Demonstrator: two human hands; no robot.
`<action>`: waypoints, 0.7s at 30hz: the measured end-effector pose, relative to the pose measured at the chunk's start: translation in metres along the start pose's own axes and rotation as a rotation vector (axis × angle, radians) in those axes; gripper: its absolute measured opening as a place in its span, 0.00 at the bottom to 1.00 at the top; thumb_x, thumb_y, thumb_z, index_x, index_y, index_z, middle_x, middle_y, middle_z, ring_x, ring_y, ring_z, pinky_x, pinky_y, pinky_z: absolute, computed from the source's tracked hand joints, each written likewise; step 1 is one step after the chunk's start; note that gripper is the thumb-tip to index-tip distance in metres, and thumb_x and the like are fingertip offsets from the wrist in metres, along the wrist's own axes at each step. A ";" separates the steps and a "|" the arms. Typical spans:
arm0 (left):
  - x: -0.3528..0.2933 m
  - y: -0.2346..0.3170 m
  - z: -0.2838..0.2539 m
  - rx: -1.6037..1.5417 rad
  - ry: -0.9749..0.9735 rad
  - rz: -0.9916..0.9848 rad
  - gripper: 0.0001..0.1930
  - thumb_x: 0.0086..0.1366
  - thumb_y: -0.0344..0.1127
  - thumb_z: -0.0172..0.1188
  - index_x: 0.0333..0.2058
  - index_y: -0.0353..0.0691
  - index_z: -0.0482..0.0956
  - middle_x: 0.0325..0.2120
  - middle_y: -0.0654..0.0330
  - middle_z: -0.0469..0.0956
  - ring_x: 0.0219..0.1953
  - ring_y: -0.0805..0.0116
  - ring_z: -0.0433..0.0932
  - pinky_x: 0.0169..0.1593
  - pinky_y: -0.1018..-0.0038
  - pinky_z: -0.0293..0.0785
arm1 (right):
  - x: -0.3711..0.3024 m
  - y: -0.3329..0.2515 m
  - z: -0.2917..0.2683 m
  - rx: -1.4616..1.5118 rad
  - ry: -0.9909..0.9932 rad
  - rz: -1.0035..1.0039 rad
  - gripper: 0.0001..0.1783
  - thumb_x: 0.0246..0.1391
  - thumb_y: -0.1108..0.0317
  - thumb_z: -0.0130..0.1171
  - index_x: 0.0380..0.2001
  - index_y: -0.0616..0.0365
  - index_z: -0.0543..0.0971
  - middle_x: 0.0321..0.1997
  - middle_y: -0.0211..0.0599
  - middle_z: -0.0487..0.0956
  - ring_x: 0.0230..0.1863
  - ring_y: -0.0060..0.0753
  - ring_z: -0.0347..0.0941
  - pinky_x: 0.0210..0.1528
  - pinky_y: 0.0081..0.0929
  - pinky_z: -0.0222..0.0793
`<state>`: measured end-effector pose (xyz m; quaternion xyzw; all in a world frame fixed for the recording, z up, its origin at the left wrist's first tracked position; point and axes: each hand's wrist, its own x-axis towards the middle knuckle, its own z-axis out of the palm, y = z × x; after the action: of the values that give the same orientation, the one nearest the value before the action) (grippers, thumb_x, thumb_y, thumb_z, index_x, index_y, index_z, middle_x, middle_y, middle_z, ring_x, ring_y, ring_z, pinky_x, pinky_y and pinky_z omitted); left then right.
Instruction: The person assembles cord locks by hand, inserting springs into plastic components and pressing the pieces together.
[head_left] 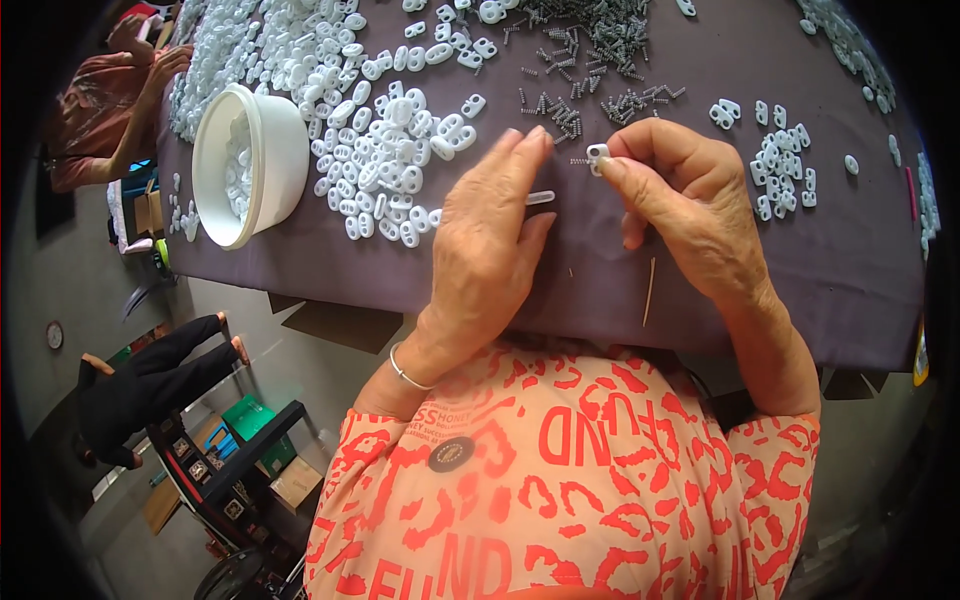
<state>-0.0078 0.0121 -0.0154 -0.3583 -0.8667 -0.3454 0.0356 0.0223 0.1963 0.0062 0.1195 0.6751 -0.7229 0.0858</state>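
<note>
I judge I'm mid-fitting: my right hand (680, 190) has its grip pinched on a small white clip (598, 155) beyond the white bowl (262, 160), my left hand (495, 230) loosely open beside it, a spring (580, 160) needing seating.

workshop | table (700, 60) heaped with white plastic parts (380, 150), springs (590, 40)

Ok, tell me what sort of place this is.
Probably a small hand-assembly workshop. A purple-covered table carries heaps of white plastic parts, a pile of small metal springs and a white tub. The right hand pinches one white piece; another person works nearby.
</note>
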 end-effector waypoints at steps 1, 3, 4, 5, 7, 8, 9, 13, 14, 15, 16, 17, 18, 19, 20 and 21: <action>-0.001 0.000 -0.003 0.002 -0.004 -0.002 0.28 0.47 0.20 0.60 0.51 0.32 0.66 0.44 0.51 0.73 0.46 0.54 0.72 0.49 0.65 0.66 | 0.000 0.000 0.000 0.006 -0.004 -0.006 0.08 0.53 0.69 0.56 0.31 0.64 0.74 0.21 0.23 0.71 0.16 0.12 0.65 0.17 0.11 0.63; -0.004 -0.002 -0.014 0.176 0.043 -0.020 0.30 0.43 0.24 0.64 0.49 0.33 0.68 0.41 0.53 0.73 0.45 0.53 0.69 0.50 0.63 0.65 | 0.000 0.001 0.000 0.016 -0.010 -0.008 0.08 0.53 0.69 0.56 0.31 0.64 0.74 0.21 0.24 0.71 0.16 0.12 0.65 0.17 0.10 0.62; -0.005 -0.003 -0.015 0.142 0.079 -0.059 0.29 0.40 0.25 0.67 0.45 0.36 0.72 0.37 0.56 0.73 0.43 0.55 0.69 0.47 0.64 0.65 | 0.000 0.000 0.000 0.016 -0.007 -0.016 0.08 0.53 0.69 0.56 0.31 0.64 0.75 0.21 0.24 0.71 0.16 0.12 0.65 0.17 0.10 0.62; -0.007 -0.004 -0.018 0.141 0.076 -0.061 0.29 0.40 0.25 0.67 0.45 0.36 0.72 0.37 0.56 0.73 0.43 0.55 0.69 0.47 0.64 0.65 | 0.000 0.000 0.000 0.014 -0.004 -0.024 0.08 0.53 0.69 0.56 0.31 0.64 0.75 0.21 0.24 0.71 0.16 0.12 0.65 0.17 0.10 0.62; -0.009 -0.005 -0.022 0.148 0.072 -0.059 0.25 0.39 0.25 0.68 0.41 0.39 0.75 0.35 0.57 0.74 0.39 0.58 0.70 0.44 0.66 0.66 | 0.000 0.001 0.000 0.012 -0.001 -0.023 0.08 0.53 0.69 0.56 0.31 0.64 0.75 0.21 0.24 0.71 0.16 0.11 0.65 0.17 0.10 0.62; -0.009 -0.006 -0.023 0.153 0.087 -0.054 0.22 0.38 0.25 0.69 0.38 0.41 0.76 0.34 0.58 0.74 0.37 0.60 0.70 0.41 0.68 0.66 | 0.000 0.001 0.000 0.011 0.000 -0.028 0.07 0.53 0.69 0.56 0.31 0.64 0.75 0.21 0.24 0.71 0.16 0.11 0.65 0.18 0.10 0.62; -0.007 -0.007 -0.024 0.153 0.086 -0.055 0.22 0.38 0.25 0.69 0.38 0.41 0.76 0.34 0.58 0.74 0.37 0.60 0.70 0.41 0.68 0.66 | 0.000 0.001 0.001 0.011 -0.001 -0.027 0.07 0.53 0.69 0.56 0.31 0.64 0.75 0.21 0.24 0.71 0.16 0.11 0.65 0.18 0.10 0.62; 0.005 -0.006 -0.025 0.136 0.035 -0.012 0.21 0.39 0.26 0.68 0.37 0.40 0.76 0.33 0.59 0.74 0.36 0.60 0.70 0.39 0.69 0.67 | 0.001 0.000 0.000 0.004 0.003 -0.022 0.08 0.53 0.69 0.56 0.31 0.64 0.75 0.21 0.24 0.71 0.16 0.11 0.65 0.18 0.10 0.62; 0.006 -0.006 -0.024 0.138 0.030 0.004 0.21 0.40 0.26 0.68 0.36 0.40 0.76 0.32 0.59 0.74 0.35 0.60 0.69 0.38 0.69 0.67 | 0.001 0.000 0.000 0.008 0.001 -0.019 0.08 0.53 0.69 0.56 0.31 0.64 0.75 0.20 0.24 0.71 0.16 0.11 0.65 0.18 0.10 0.62; 0.007 -0.005 -0.024 0.138 0.029 0.005 0.21 0.40 0.26 0.68 0.36 0.40 0.76 0.32 0.59 0.74 0.35 0.60 0.69 0.38 0.69 0.67 | 0.001 0.000 0.000 0.008 0.003 -0.019 0.08 0.53 0.69 0.56 0.31 0.64 0.75 0.20 0.24 0.71 0.16 0.11 0.65 0.18 0.10 0.62; 0.008 -0.005 -0.023 0.162 0.026 -0.037 0.19 0.40 0.27 0.69 0.36 0.40 0.77 0.32 0.60 0.74 0.35 0.63 0.70 0.38 0.70 0.66 | 0.000 0.000 0.000 0.000 0.001 -0.018 0.07 0.53 0.69 0.56 0.31 0.63 0.75 0.20 0.24 0.71 0.16 0.11 0.65 0.18 0.10 0.62; 0.008 -0.004 -0.023 0.186 0.022 -0.080 0.18 0.41 0.28 0.69 0.35 0.40 0.78 0.31 0.61 0.75 0.34 0.66 0.70 0.38 0.71 0.65 | -0.001 0.000 0.000 -0.008 -0.001 -0.017 0.07 0.54 0.69 0.56 0.31 0.63 0.75 0.20 0.23 0.71 0.16 0.11 0.65 0.18 0.10 0.62; 0.009 -0.004 -0.021 0.185 0.021 -0.077 0.18 0.41 0.28 0.69 0.35 0.40 0.78 0.31 0.61 0.75 0.34 0.66 0.70 0.38 0.71 0.65 | 0.000 0.001 0.000 -0.008 0.002 -0.018 0.07 0.54 0.69 0.56 0.31 0.63 0.75 0.20 0.23 0.71 0.16 0.11 0.65 0.18 0.10 0.62; 0.009 -0.003 -0.020 0.190 0.033 -0.080 0.17 0.41 0.28 0.69 0.34 0.40 0.78 0.30 0.61 0.75 0.33 0.65 0.70 0.38 0.71 0.65 | 0.000 0.002 0.000 0.004 -0.006 -0.021 0.07 0.54 0.69 0.56 0.30 0.63 0.75 0.20 0.23 0.71 0.16 0.11 0.64 0.18 0.10 0.62; 0.009 -0.003 -0.020 0.193 0.043 -0.085 0.16 0.41 0.28 0.69 0.33 0.40 0.78 0.30 0.61 0.74 0.33 0.65 0.70 0.38 0.71 0.65 | 0.000 0.001 0.000 0.016 -0.015 -0.022 0.07 0.54 0.69 0.56 0.30 0.63 0.74 0.20 0.23 0.71 0.16 0.11 0.64 0.18 0.10 0.62; 0.011 -0.003 -0.019 0.192 0.041 -0.084 0.16 0.41 0.28 0.69 0.33 0.40 0.78 0.30 0.61 0.74 0.33 0.65 0.70 0.38 0.71 0.65 | 0.000 0.000 0.000 0.016 -0.013 -0.020 0.07 0.54 0.69 0.56 0.30 0.63 0.74 0.20 0.23 0.71 0.16 0.11 0.64 0.18 0.10 0.62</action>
<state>-0.0214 0.0056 0.0008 -0.3093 -0.9091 -0.2693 0.0730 0.0227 0.1958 0.0058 0.1087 0.6697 -0.7300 0.0819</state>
